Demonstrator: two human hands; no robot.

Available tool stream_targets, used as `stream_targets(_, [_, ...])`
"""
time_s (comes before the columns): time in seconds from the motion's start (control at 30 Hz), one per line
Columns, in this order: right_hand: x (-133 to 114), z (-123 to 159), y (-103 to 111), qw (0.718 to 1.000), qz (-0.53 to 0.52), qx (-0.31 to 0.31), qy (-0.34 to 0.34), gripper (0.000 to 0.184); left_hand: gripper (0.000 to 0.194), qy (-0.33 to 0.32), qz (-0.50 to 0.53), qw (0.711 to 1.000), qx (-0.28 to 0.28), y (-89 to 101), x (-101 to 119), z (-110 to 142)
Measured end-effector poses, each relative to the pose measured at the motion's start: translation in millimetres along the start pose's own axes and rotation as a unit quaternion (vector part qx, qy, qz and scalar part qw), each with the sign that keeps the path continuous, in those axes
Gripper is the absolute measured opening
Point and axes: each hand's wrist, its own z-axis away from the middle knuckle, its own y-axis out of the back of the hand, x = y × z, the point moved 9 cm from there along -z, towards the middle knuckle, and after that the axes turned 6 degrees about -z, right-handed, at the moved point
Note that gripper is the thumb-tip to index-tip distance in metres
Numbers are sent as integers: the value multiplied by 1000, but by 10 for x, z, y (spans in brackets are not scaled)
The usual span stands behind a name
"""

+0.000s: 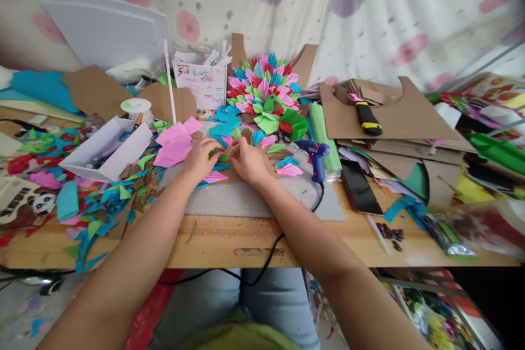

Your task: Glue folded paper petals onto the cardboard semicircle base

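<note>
A cardboard piece [235,176] in front of me carries a ring of pleated paper petals in pink, green, blue and brown, such as the pink petal [290,169] at its right. My left hand [203,158] is closed, its fingertips pinching a green paper petal at the upper left of the ring. Close beside it, my right hand [249,162] pinches at the same spot, thumb and fingers pressed together. The fingers partly hide the petal. A grey cutting mat [229,209] lies underneath. To the right, a blue hot glue gun [315,156] stands on the mat.
Behind stands a finished-looking paper-petal peacock [266,85]. At left are a white box [107,150], pink paper sheets [174,145] and heaped scraps. At right lie a phone [361,186], stacked cardboard [394,120] and a utility knife [368,116]. The glue gun's cord [270,254] crosses the table edge.
</note>
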Motion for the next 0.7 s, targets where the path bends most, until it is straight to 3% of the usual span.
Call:
stream_targets(0.47, [-21, -42, -110, 997, 72, -29, -13, 28, 8, 32, -21, 999, 37, 150, -170, -11])
stream_targets(0.7, [-13, -22, -34, 994, 97, -32, -26, 29, 6, 73, -35, 995, 60, 279, -247, -19])
